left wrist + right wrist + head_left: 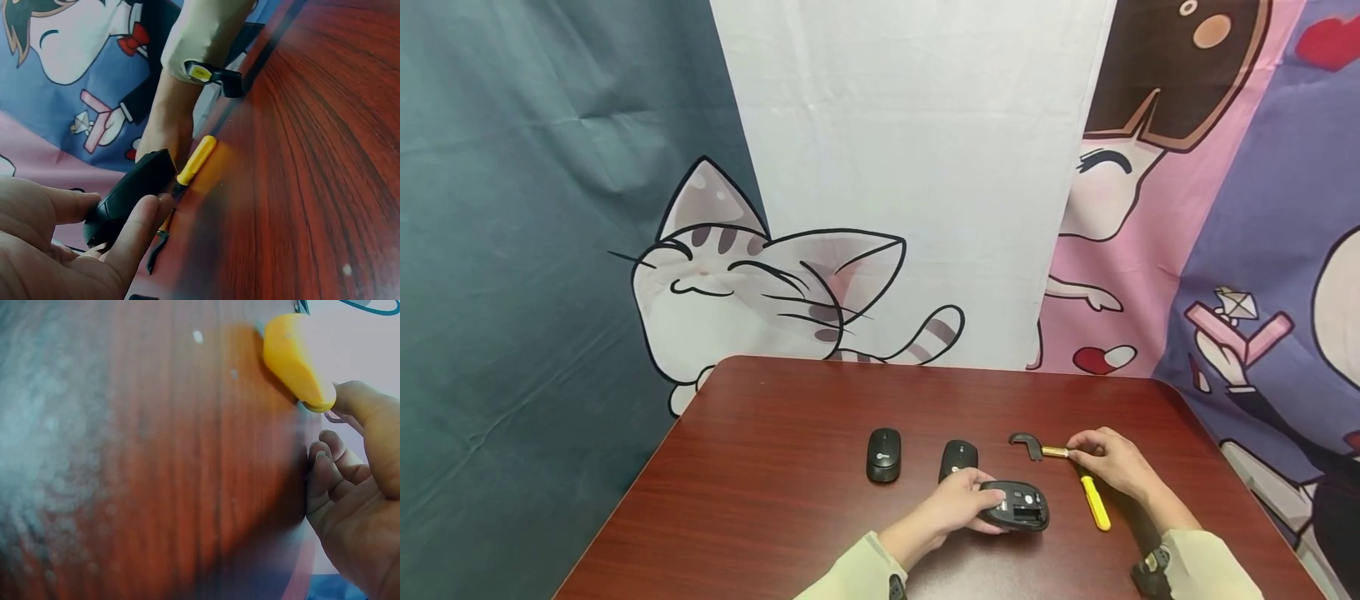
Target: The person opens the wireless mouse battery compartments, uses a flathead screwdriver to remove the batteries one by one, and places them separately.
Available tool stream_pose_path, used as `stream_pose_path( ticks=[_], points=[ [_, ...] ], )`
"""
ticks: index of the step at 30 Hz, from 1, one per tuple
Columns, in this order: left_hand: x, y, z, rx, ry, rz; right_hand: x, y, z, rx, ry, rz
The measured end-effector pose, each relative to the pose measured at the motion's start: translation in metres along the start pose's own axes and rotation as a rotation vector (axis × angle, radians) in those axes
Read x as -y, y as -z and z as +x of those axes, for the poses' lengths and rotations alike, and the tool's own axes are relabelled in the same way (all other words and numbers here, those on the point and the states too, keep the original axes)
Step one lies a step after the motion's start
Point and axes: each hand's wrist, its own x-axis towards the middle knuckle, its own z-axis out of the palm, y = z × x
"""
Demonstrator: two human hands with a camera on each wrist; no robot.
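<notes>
My left hand [958, 504] grips a black computer mouse [1028, 507] turned underside up, its battery compartment uncovered. The left wrist view shows the same mouse [134, 194] edge-on between thumb and fingers. At the right, my right hand [1116, 462] pinches the end of a gold battery [1055, 452] between thumb and fingertips. The battery's other end meets a curved black cover [1027, 444]. Just under the right hand lies a yellow-handled screwdriver [1096, 503], its front part hidden by the hand. In the right wrist view the screwdriver's handle [294, 356] appears close to the thumb.
Beyond the left hand is a second black mouse [958, 456], partly covered by the fingers. A third black mouse [883, 456] sits farther left. Everything lies on a reddish-brown wooden table [760, 500]. A printed cloth [910, 167] hangs behind the far edge.
</notes>
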Motion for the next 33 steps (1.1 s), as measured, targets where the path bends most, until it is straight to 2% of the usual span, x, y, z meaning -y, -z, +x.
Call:
stream_pose_path(
  ticks=[8, 17, 23, 33],
  points=[
    [0.006, -0.012, 0.015, -0.007, 0.016, -0.001, 0.000, -0.002, 0.000, 0.012, -0.010, 0.007],
    [0.012, -0.026, 0.034, -0.076, 0.024, -0.041, 0.003, 0.000, 0.000, 0.019, -0.021, -0.002],
    [0.015, -0.034, 0.041, -0.114, 0.017, -0.062, 0.003, 0.001, 0.001, 0.034, -0.029, 0.002],
    [0.023, -0.045, 0.054, -0.126, 0.013, -0.068, 0.003, 0.002, 0.002, 0.044, -0.028, 0.000]
  ],
)
